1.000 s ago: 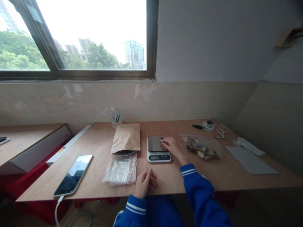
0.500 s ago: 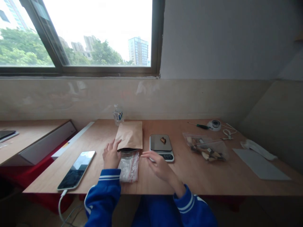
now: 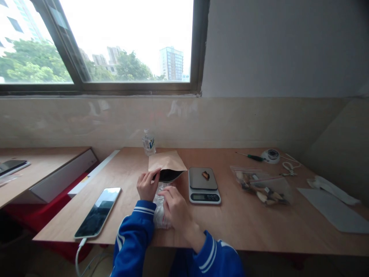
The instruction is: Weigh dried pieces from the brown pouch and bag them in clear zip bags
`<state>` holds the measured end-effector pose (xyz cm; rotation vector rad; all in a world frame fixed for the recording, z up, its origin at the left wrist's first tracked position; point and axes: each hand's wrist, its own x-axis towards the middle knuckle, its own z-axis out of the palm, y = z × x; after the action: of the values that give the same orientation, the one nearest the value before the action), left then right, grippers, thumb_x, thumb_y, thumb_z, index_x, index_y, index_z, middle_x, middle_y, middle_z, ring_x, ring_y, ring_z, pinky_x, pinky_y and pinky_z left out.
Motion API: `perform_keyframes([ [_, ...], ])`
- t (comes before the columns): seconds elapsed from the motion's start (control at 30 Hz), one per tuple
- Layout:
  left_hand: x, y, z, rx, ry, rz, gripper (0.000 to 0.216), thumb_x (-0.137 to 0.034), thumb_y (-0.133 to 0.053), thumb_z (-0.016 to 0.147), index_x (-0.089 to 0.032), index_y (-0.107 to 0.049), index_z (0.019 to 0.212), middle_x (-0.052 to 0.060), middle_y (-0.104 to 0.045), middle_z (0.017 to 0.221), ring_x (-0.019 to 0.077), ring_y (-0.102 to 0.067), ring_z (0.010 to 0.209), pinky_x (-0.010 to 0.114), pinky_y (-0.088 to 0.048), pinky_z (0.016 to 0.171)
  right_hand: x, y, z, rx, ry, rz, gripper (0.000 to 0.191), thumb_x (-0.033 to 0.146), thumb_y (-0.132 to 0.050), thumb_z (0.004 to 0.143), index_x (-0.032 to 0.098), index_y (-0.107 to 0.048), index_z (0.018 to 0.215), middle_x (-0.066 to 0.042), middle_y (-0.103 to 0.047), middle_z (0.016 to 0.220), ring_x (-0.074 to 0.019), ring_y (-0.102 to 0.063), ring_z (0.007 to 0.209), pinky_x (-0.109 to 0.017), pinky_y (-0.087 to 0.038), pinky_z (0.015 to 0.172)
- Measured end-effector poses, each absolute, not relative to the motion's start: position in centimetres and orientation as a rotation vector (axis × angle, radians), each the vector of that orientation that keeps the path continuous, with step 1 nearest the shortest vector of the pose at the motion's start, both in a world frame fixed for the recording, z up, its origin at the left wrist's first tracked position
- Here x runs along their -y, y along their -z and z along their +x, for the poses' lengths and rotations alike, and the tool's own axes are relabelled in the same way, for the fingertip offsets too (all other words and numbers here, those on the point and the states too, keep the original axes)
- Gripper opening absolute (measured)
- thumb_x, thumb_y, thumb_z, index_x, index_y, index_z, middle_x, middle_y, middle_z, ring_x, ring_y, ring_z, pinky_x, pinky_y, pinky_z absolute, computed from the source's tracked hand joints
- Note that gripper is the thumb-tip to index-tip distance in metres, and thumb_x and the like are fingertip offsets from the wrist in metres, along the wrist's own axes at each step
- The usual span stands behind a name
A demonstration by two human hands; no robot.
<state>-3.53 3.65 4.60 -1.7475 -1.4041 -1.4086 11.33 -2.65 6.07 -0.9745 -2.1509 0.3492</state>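
My left hand (image 3: 148, 185) grips the left corner of a brown kraft paper bag (image 3: 167, 159) at its mouth. The bag lies on the table, and its mouth gapes toward me, showing a dark inside. Just below the mouth, my right hand (image 3: 176, 207) is over clear plastic zip bags (image 3: 159, 215), its fingers bent and drawn together. Whatever they may pinch is hidden. Right of the paper bag stands a digital kitchen scale (image 3: 204, 198), with a small brown dried piece (image 3: 205, 175) on its plate.
A phone (image 3: 98, 213) on a white cable lies at left. Behind the paper bag stands a plastic bottle (image 3: 149, 143). Zip bags of dried pieces (image 3: 263, 188), a screwdriver (image 3: 255, 157), a dome camera (image 3: 271, 156) and white sheets (image 3: 331, 207) lie to the right.
The paper bag's mouth has opened wider, with my left hand now on its corner. My right hand has moved left, away from the scale and over the plastic bags. The view has shifted slightly.
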Motion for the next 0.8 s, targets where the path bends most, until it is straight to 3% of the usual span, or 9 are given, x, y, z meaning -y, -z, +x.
perform_keyframes([
  [0.07, -3.5, -4.3, -3.1, 1.371, 1.486, -1.757, 0.017, -0.024, -0.059, 0.084, -0.023, -0.069, 0.097, 0.001, -0.072, 0.08, 0.0139, -0.059, 0.065, 0.026, -0.046, 0.07, 1.9, -6.6, 11.3, 2.109, -0.261, -0.967, 0.042, 0.003, -0.037, 0.084, 0.013, -0.055, 0.121, -0.013, -0.056, 0.124, -0.0223, -0.045, 0.122, -0.039, -0.042, 0.102],
  [0.13, -3.5, -3.8, -2.8, 1.359, 1.567, -1.707, 0.017, -0.023, -0.06, 0.084, -0.022, -0.069, 0.098, 0.002, -0.072, 0.083, 0.0133, -0.059, 0.066, 0.026, -0.047, 0.07, 1.1, -6.4, 11.2, 2.136, -0.212, -1.022, 0.046, 0.002, -0.036, 0.083, 0.01, -0.05, 0.126, -0.016, -0.056, 0.125, -0.0247, -0.044, 0.123, -0.042, -0.042, 0.101],
  [0.27, -3.7, -2.7, -2.4, 1.36, 1.661, -1.574, 0.016, -0.022, -0.06, 0.083, -0.021, -0.069, 0.096, 0.003, -0.071, 0.082, 0.0131, -0.058, 0.064, 0.026, -0.047, 0.067, 0.2, -5.1, 10.6, 2.079, -0.171, -1.226, 0.035, 0.006, -0.037, 0.086, 0.012, -0.055, 0.115, -0.014, -0.065, 0.099, -0.0248, -0.058, 0.097, -0.04, -0.05, 0.085],
  [0.43, -3.6, -1.2, -1.8, 1.389, 1.65, -1.589, 0.014, -0.021, -0.058, 0.084, -0.02, -0.069, 0.093, 0.004, -0.07, 0.079, 0.0134, -0.057, 0.064, 0.027, -0.046, 0.067, -1.1, -3.2, 8.9, 1.823, 0.017, -1.409, 0.022, 0.016, -0.042, 0.089, 0.013, -0.055, 0.107, -0.017, -0.064, 0.092, -0.0259, -0.06, 0.087, -0.036, -0.052, 0.069],
  [0.6, -3.6, -0.6, -1.8, 1.391, 1.625, -1.595, 0.013, -0.022, -0.057, 0.085, -0.019, -0.069, 0.091, 0.004, -0.07, 0.076, 0.0131, -0.057, 0.062, 0.027, -0.045, 0.065, -3.6, -3.9, 7.6, 1.967, -0.268, -1.624, 0.026, 0.013, -0.038, 0.091, 0.004, -0.062, 0.095, -0.023, -0.067, 0.087, -0.0283, -0.065, 0.077, -0.035, -0.05, 0.061],
  [0.7, -3.7, -0.5, -1.9, 1.434, 1.636, -1.57, 0.014, -0.025, -0.056, 0.086, -0.019, -0.069, 0.088, 0.004, -0.069, 0.074, 0.0129, -0.057, 0.061, 0.027, -0.045, 0.065, -4.4, -4.9, 7.6, 2.052, -0.394, -1.574, 0.026, 0.01, -0.041, 0.088, 0.006, -0.067, 0.084, -0.019, -0.07, 0.078, -0.0257, -0.066, 0.067, -0.031, -0.048, 0.058],
  [0.8, -4.0, -0.2, -2.1, 1.455, 1.65, -1.55, 0.015, -0.026, -0.057, 0.086, -0.019, -0.069, 0.089, 0.004, -0.069, 0.075, 0.0131, -0.057, 0.061, 0.028, -0.045, 0.064, -3.9, -4.9, 8.0, 2.086, -0.396, -1.492, 0.027, 0.007, -0.04, 0.088, 0.008, -0.067, 0.089, -0.017, -0.071, 0.08, -0.0248, -0.066, 0.071, -0.031, -0.048, 0.063],
])
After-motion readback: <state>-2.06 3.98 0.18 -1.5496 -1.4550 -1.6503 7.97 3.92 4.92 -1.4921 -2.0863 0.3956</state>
